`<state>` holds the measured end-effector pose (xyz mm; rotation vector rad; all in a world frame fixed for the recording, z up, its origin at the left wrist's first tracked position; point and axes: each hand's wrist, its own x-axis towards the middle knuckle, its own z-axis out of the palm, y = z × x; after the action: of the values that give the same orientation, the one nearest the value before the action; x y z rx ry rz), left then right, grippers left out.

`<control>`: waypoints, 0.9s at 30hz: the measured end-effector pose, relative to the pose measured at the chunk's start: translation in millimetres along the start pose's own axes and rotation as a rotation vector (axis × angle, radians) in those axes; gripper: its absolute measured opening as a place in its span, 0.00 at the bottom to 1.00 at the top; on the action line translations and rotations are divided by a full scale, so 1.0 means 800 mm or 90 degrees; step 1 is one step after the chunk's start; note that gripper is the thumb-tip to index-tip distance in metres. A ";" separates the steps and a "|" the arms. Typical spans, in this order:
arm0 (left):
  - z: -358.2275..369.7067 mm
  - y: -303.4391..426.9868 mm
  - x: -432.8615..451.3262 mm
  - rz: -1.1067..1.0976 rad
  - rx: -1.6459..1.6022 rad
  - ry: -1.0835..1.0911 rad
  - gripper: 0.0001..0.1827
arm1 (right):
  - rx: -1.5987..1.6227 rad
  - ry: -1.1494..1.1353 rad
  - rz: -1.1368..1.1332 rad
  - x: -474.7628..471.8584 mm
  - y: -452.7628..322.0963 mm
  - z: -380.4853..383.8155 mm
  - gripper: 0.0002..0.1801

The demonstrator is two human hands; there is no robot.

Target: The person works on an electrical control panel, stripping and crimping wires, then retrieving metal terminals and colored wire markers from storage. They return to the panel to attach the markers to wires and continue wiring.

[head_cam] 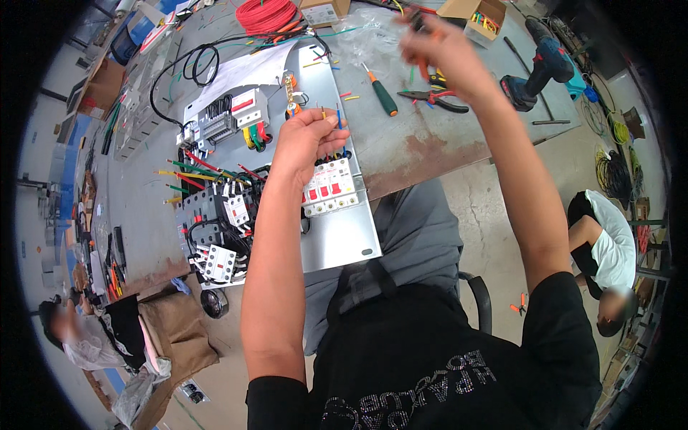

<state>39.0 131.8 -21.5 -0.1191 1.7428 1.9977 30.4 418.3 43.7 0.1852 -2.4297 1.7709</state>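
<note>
My left hand is over a metal mounting plate, its fingers closed around thin wires. A blue wire and a yellow wire stick up past the fingertips with stripped ends. Just below the hand sits a row of miniature circuit breakers with red levers, partly covered by my wrist. My right hand, blurred, is raised over the bench to the right, gripping an orange-handled hand tool. Black contactors with loose coloured wires are left of my forearm. A terminal block and a larger breaker are mounted farther up.
On the bench lie a green-handled screwdriver, red-and-black pliers, a plastic bag and a cordless drill. A red wire coil is at the back. Two other people are at the sides.
</note>
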 end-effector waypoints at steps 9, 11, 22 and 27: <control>-0.002 0.003 -0.017 0.042 0.008 -0.006 0.11 | -0.241 -0.085 0.001 -0.086 0.030 0.083 0.25; -0.003 0.005 -0.020 0.050 0.028 0.012 0.11 | -0.288 -0.096 -0.022 -0.092 0.028 0.085 0.25; -0.005 0.000 -0.028 0.076 0.056 0.035 0.10 | -0.538 -0.062 -0.121 -0.101 0.011 0.124 0.24; -0.014 0.004 -0.025 0.019 -0.010 -0.036 0.11 | -0.608 -0.049 -0.175 -0.090 0.003 0.139 0.21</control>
<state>52.3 114.9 -13.2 -0.0424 1.7043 2.0156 97.7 314.7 -4.7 0.4416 -2.8140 0.3939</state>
